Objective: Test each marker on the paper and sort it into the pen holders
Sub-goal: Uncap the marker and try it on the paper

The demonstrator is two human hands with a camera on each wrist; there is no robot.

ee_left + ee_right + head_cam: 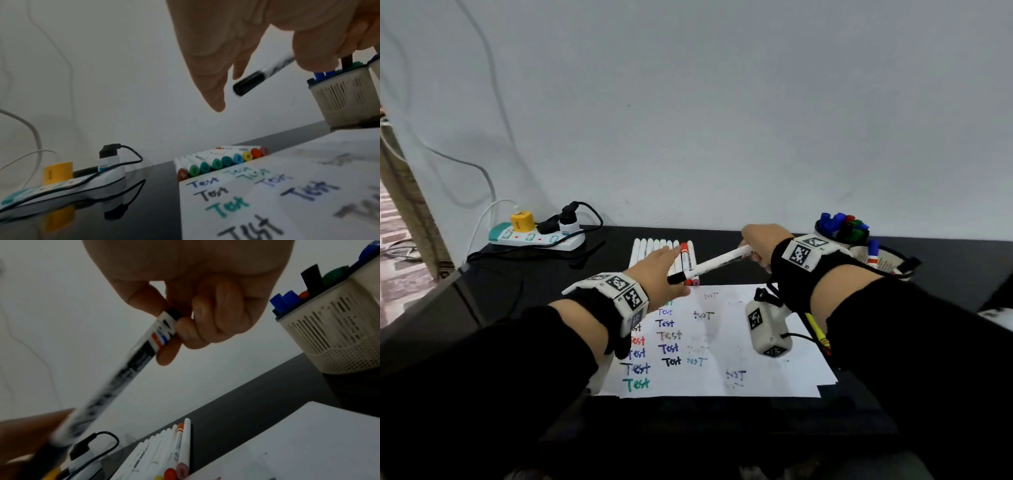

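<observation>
Above far edge of paper (739,346): black-capped marker (714,264) held aloft, slanting from right hand (762,245) down toward left hand (659,270).

Risk, judged: cap pulled off-axis could jerk free, tip streaking earlier "Test" marks or hand; left hand sweeping low could scatter marker row (666,255) beneath.

Right fingers (205,324) curled, pinching marker's rear end. Left fingers (207,78) extended, relaxed, gripping nothing; cap end just beside them, apparently apart. Pen holders (859,248) stand behind right wrist, already holding markers.
</observation>
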